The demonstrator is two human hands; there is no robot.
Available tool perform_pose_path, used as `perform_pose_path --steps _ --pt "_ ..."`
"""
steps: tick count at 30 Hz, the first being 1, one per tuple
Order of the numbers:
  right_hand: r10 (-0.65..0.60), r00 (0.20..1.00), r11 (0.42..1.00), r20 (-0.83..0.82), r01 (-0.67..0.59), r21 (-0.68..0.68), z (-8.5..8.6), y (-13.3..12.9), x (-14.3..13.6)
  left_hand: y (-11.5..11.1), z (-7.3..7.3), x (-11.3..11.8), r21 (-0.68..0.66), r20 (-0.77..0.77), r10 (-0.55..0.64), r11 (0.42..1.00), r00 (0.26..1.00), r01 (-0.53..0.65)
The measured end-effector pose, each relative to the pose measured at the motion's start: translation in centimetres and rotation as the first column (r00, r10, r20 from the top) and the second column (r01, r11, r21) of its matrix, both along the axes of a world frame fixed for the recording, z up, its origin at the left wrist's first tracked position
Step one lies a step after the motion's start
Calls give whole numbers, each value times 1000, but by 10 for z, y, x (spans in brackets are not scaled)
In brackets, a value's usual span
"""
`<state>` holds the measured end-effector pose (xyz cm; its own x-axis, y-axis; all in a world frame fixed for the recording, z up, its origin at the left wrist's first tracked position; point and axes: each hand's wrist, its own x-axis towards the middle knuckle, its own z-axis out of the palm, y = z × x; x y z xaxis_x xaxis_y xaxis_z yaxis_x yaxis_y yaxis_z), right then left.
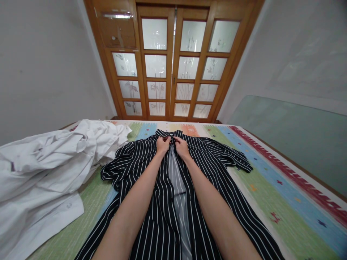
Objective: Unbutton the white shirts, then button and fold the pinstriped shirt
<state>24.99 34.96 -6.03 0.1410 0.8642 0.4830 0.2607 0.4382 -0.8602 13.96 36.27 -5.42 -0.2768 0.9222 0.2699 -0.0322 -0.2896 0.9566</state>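
Observation:
A black shirt with white stripes (pixel 217 180) lies face up with its collar away from me and its short sleeves spread to the sides. Just below the collar, my left hand (pixel 163 144) pinches the left front edge. My right hand (pixel 181 146) pinches the opposite edge, close beside it. The fingertips of both hands nearly meet at the top of the front opening; a button there is too small to make out. Below my hands the front hangs apart, showing the paler inside of the back.
Crumpled white cloth (pixel 54 162) is heaped at the left, close to the shirt's sleeve. Underneath lies a colourful striped bed cover (pixel 260 195). A pale green headboard-like panel (pixel 292 133) stands at the right. Wooden doors with glass panes (pixel 173 65) are beyond the far edge.

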Motion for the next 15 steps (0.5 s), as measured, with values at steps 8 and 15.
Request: perform_pose_path --steps 8,15 --pt "-5 1000 1000 16 5 -27 -2 2 1 -1 0 -2 1 -24 -23 1000 999 23" --pt "-21 999 998 -33 19 -68 -2 4 3 1 -1 -3 21 -77 -65 998 995 67"
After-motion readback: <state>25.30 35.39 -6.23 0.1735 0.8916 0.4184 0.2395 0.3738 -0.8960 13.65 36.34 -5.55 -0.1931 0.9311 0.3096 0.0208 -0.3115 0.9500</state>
